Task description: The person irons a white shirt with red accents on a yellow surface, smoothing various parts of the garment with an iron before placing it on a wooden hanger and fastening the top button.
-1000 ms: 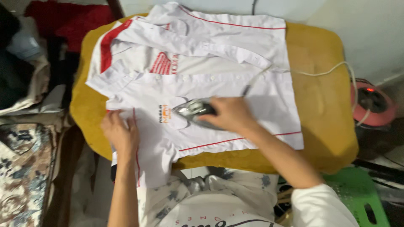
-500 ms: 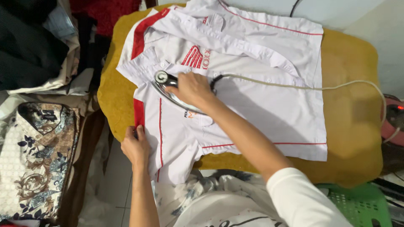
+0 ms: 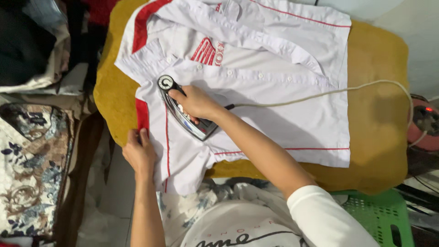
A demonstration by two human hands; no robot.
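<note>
**Iron on a white shirt, sleeve pinned at the pad's edge**

Where the view starts, nearest the person, the left hand (image 3: 139, 153) lies on the shirt (image 3: 283, 110) at its short sleeve, fingers curled over the sleeve's red-trimmed edge and pressing it down where the cloth hangs off the near rim of the yellow pad (image 3: 375, 114). Just beyond it, the right hand (image 3: 195, 101) is closed around the handle of the iron (image 3: 183, 110), which sits flat on the shirt's chest panel with its pointed nose aimed toward the collar end, near the red shoulder stripe. A pale cord (image 3: 320, 93) leaves the iron's heel, crosses the shirt and loops over the bare pad on the right toward a red reel (image 3: 423, 126) with a small lit lamp. Spread across the pad, the shirt is white with thin red piping, its button placket running left to right past the iron, and its far half folded over with a red emblem showing. Off to the left lie patterned cloths (image 3: 32, 169) and dark clothes, and a green stool (image 3: 379, 215) stands at the lower right
</note>
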